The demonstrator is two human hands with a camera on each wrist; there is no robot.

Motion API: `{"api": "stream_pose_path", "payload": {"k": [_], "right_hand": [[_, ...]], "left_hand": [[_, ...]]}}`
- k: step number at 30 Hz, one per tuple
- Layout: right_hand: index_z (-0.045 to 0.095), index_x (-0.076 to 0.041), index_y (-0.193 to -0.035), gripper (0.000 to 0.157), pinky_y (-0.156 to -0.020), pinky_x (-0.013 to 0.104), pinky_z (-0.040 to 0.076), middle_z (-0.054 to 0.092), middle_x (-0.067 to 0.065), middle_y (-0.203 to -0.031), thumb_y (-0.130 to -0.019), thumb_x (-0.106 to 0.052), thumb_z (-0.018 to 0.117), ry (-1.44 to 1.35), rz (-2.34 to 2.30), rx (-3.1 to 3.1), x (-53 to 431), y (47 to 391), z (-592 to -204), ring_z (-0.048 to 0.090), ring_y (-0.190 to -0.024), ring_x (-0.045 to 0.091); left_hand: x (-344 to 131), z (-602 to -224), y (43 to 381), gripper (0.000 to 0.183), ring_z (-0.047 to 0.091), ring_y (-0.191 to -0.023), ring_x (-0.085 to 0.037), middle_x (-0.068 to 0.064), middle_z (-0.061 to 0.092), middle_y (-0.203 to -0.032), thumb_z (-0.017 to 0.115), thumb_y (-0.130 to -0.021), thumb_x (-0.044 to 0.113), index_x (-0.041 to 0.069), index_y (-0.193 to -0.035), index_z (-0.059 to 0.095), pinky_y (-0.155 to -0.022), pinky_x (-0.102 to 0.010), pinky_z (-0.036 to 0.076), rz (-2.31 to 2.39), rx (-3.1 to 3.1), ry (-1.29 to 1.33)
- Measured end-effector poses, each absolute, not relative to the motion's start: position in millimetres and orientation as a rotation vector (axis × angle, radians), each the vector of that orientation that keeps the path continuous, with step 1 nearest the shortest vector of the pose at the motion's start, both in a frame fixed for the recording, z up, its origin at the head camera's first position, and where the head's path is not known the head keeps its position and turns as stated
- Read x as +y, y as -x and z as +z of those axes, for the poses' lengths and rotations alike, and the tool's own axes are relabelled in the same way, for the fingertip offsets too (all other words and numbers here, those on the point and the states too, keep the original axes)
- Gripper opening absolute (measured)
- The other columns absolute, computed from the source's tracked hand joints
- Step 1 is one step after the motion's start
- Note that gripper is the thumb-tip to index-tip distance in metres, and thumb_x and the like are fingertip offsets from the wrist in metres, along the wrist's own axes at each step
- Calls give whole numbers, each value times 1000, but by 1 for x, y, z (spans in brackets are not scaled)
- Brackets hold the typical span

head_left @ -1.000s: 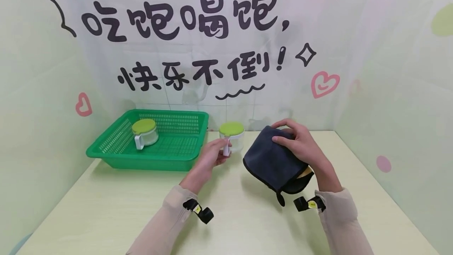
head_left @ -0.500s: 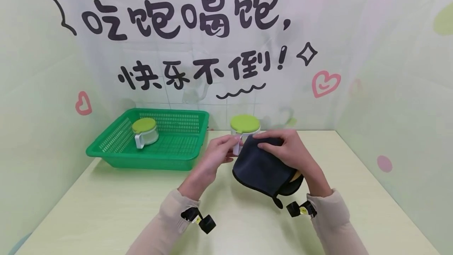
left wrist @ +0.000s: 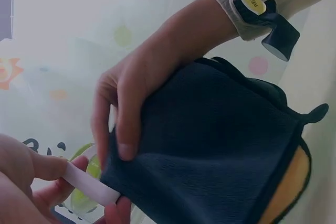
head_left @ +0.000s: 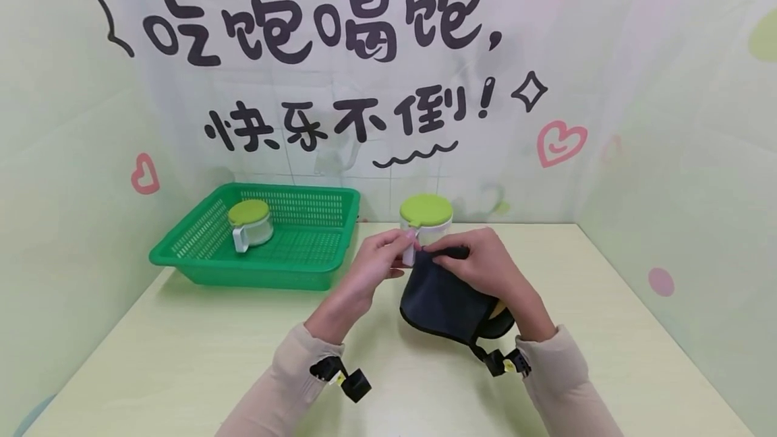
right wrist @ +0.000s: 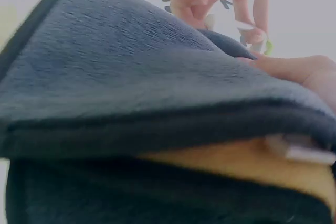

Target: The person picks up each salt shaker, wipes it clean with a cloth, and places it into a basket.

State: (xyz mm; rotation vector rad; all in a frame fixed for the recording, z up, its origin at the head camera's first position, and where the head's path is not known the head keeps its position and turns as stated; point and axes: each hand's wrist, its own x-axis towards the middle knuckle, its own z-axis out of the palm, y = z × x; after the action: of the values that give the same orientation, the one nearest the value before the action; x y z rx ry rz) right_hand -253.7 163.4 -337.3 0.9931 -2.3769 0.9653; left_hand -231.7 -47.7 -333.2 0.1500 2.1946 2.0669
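Observation:
By its white handle (head_left: 409,255), my left hand (head_left: 382,256) holds a clear jar with a lime-green lid (head_left: 427,210). The jar appears raised a little and is partly hidden behind my right hand (head_left: 485,261). That hand pinches the top of a folded dark blue towel (head_left: 446,299) with black edging and a loop. An orange-tan side shows inside the towel's fold. In the left wrist view the towel's corner (left wrist: 113,174) comes right up to the handle (left wrist: 92,184); whether it touches the jar is hard to tell.
To the left stands a green plastic basket (head_left: 255,278) with slotted walls. Inside it sits a similar jar with a green lid (head_left: 249,211), handle toward the front. A printed curtain (head_left: 340,79) hangs behind the light wooden table (head_left: 200,356).
My left hand has brought the jar right and nearer, its lid now looking bigger. My right hand has moved the towel left and down to the jar, its fingers closer to the handle.

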Motion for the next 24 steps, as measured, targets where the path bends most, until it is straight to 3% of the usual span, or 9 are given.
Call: {"api": "stream_pose_path", "payload": {"k": [6, 13, 24], "right_hand": [[83, -16, -105, 24, -92, 36, 59, 81, 1, -100, -84, -3, 82, -935, 1006, -2248, 161, 252, -336, 77, -102, 18], [85, -21, -100, 17, -72, 30, 55, 81, -2, -93, -86, -11, 81, -926, 858, -2452, 153, 254, -341, 74, -81, 14], [84, -15, -103, 22, -86, 35, 60, 82, 2, -96, -84, -4, 82, -947, 962, -2211, 157, 256, -340, 78, -96, 19]], "left_hand": [[-48, -334, 234, 31, 59, -84, -18, 1, 61, -91, 55, -107, 34, 9, -100, 71, -78, -29, 50, 2064, 2180, -143], [-53, -333, 236, 31, 62, -82, -15, -1, 65, -89, 55, -107, 34, 8, -102, 70, -76, -27, 49, 2118, 2130, -116], [-53, -332, 238, 29, 60, -82, -16, 1, 62, -88, 56, -107, 33, 8, -100, 70, -78, -28, 50, 2089, 2132, -148]]}}
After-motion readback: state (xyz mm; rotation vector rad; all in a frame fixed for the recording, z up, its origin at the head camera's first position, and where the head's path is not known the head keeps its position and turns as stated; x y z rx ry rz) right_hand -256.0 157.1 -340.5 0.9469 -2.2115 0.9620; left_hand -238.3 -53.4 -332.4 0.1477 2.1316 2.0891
